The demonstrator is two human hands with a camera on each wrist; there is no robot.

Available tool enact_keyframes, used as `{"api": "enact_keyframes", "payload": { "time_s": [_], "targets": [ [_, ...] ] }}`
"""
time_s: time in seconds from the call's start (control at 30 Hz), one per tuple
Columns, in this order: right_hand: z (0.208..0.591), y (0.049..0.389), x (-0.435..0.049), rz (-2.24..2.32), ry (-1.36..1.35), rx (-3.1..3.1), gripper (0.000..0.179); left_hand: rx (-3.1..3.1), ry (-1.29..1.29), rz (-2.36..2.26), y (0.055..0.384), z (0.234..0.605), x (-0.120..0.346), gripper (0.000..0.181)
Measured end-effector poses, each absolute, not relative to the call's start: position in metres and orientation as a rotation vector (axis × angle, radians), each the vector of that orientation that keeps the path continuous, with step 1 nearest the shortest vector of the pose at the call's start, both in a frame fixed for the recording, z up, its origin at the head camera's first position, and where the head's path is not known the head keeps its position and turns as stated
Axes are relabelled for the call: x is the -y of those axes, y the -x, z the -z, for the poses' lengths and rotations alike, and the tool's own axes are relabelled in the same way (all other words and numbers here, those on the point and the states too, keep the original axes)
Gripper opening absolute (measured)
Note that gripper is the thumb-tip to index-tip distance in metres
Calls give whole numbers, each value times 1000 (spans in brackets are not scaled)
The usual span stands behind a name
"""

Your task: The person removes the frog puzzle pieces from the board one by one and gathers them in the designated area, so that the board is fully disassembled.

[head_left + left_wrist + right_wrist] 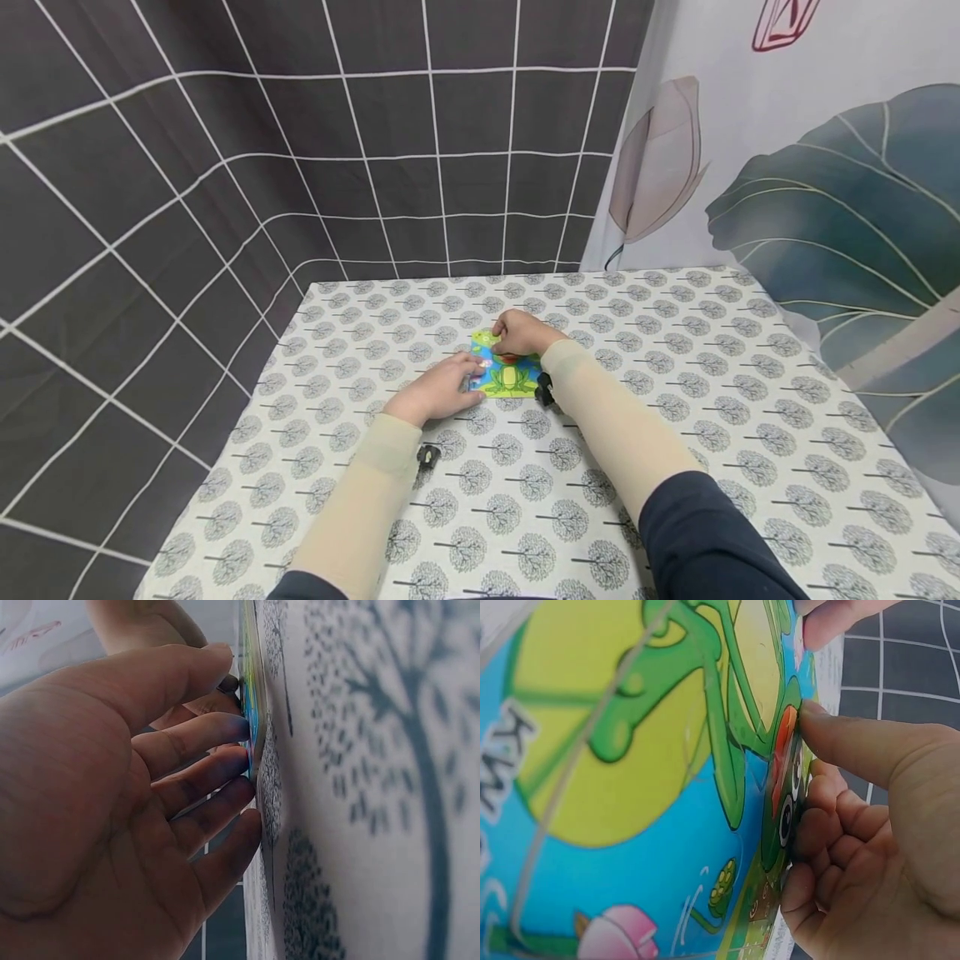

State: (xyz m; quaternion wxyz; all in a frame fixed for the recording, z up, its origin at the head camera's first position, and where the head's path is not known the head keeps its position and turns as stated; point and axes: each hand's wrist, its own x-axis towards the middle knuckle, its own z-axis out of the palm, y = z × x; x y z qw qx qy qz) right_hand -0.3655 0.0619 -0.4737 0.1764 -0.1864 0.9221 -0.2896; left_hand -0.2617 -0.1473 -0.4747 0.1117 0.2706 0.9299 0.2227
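Note:
A colourful frog jigsaw puzzle (pixel 510 381) lies flat on the cloth, showing a green frog on a lily pad, blue water and pink lotus flowers. Seams between its pieces show in the right wrist view. My left hand (pixel 442 387) rests at the puzzle's left side; in the left wrist view its fingers (pixel 196 742) reach out loosely, tips at the edge. From above, my right hand (pixel 525 333) covers part of the upper half. With thumb (pixel 855 742) and curled fingers it pinches at the puzzle piece with the frog's head (pixel 784 802), red mouth visible.
White cloth with grey tree prints covers the table (pixel 465 550). A dark curtain with a white grid (pixel 390 117) hangs behind and to the left; a white curtain with a large leaf print (pixel 847 200) hangs on the right. Small black cameras sit at both wrists.

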Motion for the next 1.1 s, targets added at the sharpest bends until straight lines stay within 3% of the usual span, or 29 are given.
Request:
{"api": "enact_keyframes", "payload": {
  "time_s": [1.1],
  "targets": [
    [471,364,-61,832,531,-2664,37,-2731,-796,-665,263,478,148,56]
  ]
}}
